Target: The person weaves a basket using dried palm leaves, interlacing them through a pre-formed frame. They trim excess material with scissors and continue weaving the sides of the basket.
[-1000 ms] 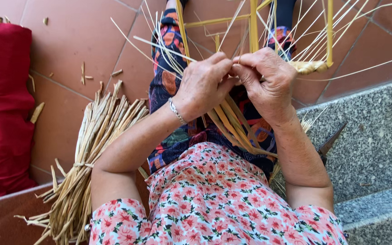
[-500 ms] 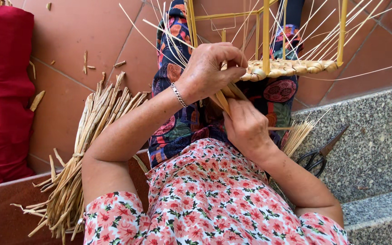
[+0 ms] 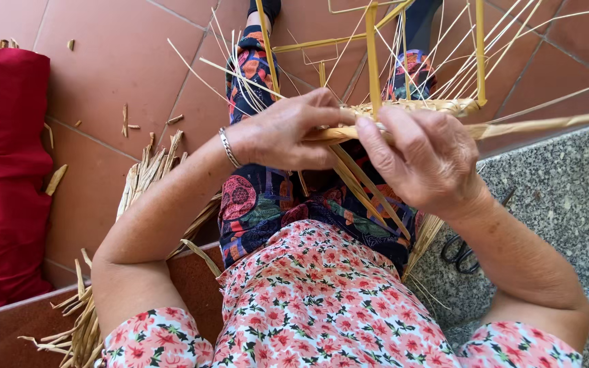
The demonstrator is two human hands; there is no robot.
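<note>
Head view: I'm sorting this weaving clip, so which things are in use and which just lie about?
In use: left hand, right hand, flat straw strand, yellow frame, woven straw band.
Lying about: straw bundle, red cloth roll, scissors.

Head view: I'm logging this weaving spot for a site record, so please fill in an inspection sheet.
Surface: red tile floor, grey stone step.
Job's things: yellow frame with a woven straw band; flat straw strand.
Clutter: straw bundle, scraps on the tiles, scissors on the step.
Hands: left hand and right hand both pinch the strand at the band.
Cables: nothing seen.
Surroundings: red cloth roll.
</note>
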